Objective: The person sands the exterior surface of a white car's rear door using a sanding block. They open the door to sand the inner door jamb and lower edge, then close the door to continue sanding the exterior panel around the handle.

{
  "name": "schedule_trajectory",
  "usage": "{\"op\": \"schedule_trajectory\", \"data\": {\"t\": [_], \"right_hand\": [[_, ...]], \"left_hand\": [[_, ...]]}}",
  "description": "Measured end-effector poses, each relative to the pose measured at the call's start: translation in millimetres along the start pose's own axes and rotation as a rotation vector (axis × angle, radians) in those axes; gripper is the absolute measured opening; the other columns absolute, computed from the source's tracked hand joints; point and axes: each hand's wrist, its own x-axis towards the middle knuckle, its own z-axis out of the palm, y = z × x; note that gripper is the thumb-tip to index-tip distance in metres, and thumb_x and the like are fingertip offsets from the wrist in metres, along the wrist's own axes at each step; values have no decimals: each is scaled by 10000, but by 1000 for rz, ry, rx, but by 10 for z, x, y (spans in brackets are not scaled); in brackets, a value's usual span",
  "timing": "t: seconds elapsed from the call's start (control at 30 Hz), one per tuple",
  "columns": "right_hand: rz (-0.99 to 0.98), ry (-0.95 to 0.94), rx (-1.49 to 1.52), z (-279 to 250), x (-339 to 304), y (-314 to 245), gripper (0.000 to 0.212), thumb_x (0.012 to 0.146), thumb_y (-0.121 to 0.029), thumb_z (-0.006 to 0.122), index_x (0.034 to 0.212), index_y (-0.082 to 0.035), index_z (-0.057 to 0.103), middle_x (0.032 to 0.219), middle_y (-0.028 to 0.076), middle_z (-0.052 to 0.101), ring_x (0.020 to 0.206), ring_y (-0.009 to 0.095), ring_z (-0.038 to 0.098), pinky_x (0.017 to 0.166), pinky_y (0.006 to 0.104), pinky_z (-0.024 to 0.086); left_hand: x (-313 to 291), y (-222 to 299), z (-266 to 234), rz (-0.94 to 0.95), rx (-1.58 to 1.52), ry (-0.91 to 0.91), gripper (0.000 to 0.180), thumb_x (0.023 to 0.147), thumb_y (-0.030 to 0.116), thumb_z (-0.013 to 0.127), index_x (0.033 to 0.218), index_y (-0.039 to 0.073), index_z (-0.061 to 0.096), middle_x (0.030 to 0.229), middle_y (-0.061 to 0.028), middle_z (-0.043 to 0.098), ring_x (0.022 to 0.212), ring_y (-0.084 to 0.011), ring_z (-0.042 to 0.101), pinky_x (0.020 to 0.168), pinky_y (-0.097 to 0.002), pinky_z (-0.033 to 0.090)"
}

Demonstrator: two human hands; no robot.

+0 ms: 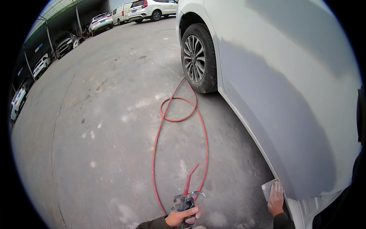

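Observation:
In my left hand (182, 217), low in the middle, is a dusty black air blow gun (184, 203) with a bent red nozzle (190, 179) pointing up and away. A metal hook sticks out at its right side, and the gun's lower part is partly hidden by my fingers. My right hand (275, 200) presses a thin grey sheet of sandpaper (268, 189) against the lower edge of a white car's side panel (282, 152), fingers laid along it. Patches of grey primer cover much of that panel.
A red air hose (154, 168) loops over the concrete floor (103, 152) and runs toward the car's wheel (198, 57). Several parked vehicles (146, 10) line the far side. A partly stripped car (65, 45) stands under the roofed bay at the left.

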Motion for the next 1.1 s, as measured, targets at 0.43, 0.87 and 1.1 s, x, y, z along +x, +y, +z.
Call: {"op": "schedule_trajectory", "data": {"t": [0.43, 0.87, 1.1], "right_hand": [[-439, -51, -377, 135, -159, 618, 509, 774, -230, 538, 1136, 114, 637, 1402, 261, 483, 1361, 322, 403, 1171, 382, 276], [190, -429, -40, 255, -4576, 1530, 336, 824, -179, 545, 1042, 35, 686, 1091, 185, 668, 1086, 324, 593, 1003, 420, 443], [20, -322, -148, -184, -4302, 1754, 332, 872, -139, 533, 1160, -2, 624, 1335, 155, 535, 1256, 251, 465, 1040, 347, 385]], "left_hand": [[100, -374, 637, -66, 252, -150, 115, 949, 124, 608, 928, 23, 556, 860, -89, 584, 578, -62, 440, 525, -231, 362], [234, -1413, 1520, -202, 678, -86, 175, 909, 216, 700, 910, 54, 634, 742, 24, 598, 624, -54, 496, 552, -234, 389], [147, -1796, 1727, -17, 706, -41, 297, 862, 230, 696, 903, -9, 525, 725, -114, 565, 466, -107, 433, 430, -255, 335]]}}
